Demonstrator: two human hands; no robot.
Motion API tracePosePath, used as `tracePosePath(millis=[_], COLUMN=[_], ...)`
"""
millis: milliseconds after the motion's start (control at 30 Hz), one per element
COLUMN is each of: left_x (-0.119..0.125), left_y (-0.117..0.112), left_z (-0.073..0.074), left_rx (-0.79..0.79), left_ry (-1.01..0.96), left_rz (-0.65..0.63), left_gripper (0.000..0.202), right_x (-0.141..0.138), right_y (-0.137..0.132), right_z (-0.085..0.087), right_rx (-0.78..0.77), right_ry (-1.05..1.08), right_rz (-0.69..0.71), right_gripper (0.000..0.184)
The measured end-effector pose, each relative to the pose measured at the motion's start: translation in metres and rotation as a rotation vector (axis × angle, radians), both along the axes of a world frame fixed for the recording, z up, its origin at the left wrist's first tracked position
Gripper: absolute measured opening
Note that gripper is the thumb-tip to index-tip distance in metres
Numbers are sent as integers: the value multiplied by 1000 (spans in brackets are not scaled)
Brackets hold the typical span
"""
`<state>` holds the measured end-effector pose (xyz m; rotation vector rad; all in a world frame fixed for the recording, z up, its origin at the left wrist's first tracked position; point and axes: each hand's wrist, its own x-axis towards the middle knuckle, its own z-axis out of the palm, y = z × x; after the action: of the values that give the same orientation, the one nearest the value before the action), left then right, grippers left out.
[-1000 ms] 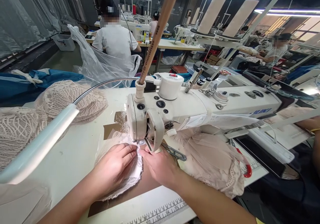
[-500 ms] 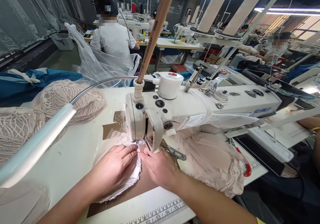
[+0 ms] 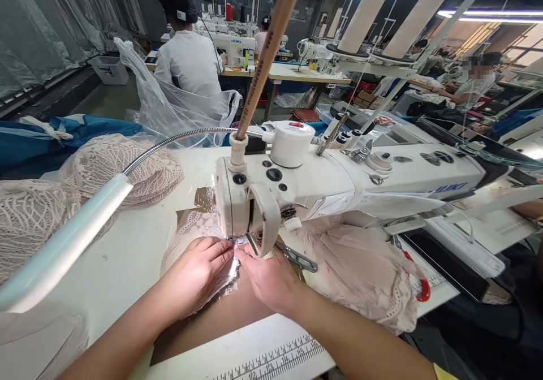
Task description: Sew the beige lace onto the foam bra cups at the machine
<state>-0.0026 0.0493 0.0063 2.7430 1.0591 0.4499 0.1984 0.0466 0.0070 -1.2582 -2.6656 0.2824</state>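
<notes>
My left hand (image 3: 202, 270) lies over a piece of pale lace fabric (image 3: 195, 223), its fingers together and pressing the fabric beside the needle area. The fabric's white edge runs out from under my palm. My right hand (image 3: 271, 278) is closed, thumb and forefinger pinched at the fabric's edge, almost touching my left fingertips. Both hands are just in front of the head of a white sewing machine (image 3: 288, 190). The needle and presser foot are mostly hidden behind the machine's guard and my fingers. Brown sheeting (image 3: 212, 329) covers the table under my hands.
Beige lace pieces (image 3: 123, 171) are heaped at the left, below a lamp (image 3: 68, 244) on a bendable neck. More beige fabric (image 3: 360, 267) lies at the right, near red-handled scissors (image 3: 422, 286). A printed ruler (image 3: 271, 363) runs along the front edge. A co-worker (image 3: 189, 57) sits ahead.
The lace fabric has moved away from me under my left hand, so less of it shows in front and more brown sheeting is bared. Both hands stay by the needle.
</notes>
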Motion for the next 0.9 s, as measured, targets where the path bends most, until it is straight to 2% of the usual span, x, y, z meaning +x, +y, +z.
tracePosePath(millis=[167, 433, 700, 900], left_x=[0, 1, -2, -2], left_y=[1, 5, 7, -1], left_z=[-1, 4, 1, 6], left_rx=[56, 26, 78, 51], left_ry=[-32, -63, -29, 21], left_rz=[-15, 6, 79, 56], left_gripper=[25, 22, 22, 21], right_x=[2, 5, 2, 3], right_y=[0, 3, 3, 2], right_z=[-2, -3, -10, -12], right_rx=[-4, 5, 90, 111], right_ry=[43, 59, 61, 101], right_rz=[9, 33, -26, -112], right_gripper=[36, 35, 35, 28])
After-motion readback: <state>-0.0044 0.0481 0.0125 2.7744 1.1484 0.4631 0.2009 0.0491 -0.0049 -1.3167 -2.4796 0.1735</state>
